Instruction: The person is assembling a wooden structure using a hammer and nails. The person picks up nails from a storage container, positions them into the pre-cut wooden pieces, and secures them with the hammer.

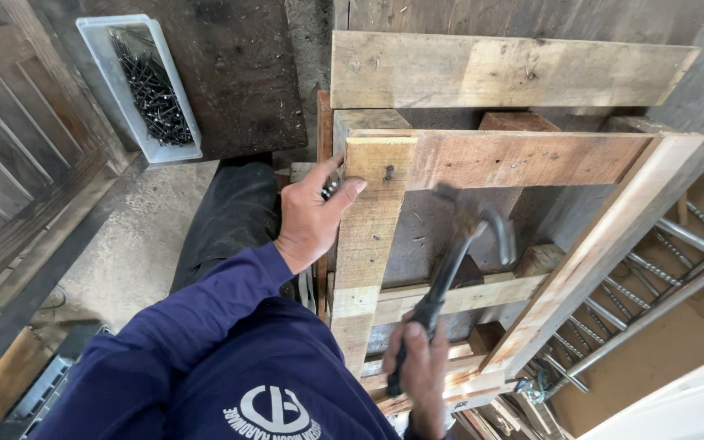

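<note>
left hand (310, 218) – fingers grip frame (372, 212) edge, perhaps nails | right hand (421, 371) – fingers wrapped round hammer (454, 261) handle

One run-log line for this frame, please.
left hand: steadies wooden frame at corner | right hand: grips hammer, raised | nail: in corner | nail tray: upper left

Hammer head (482, 220) is motion-blurred; left hand's fingers (329, 189) hide small dark nails.
</note>
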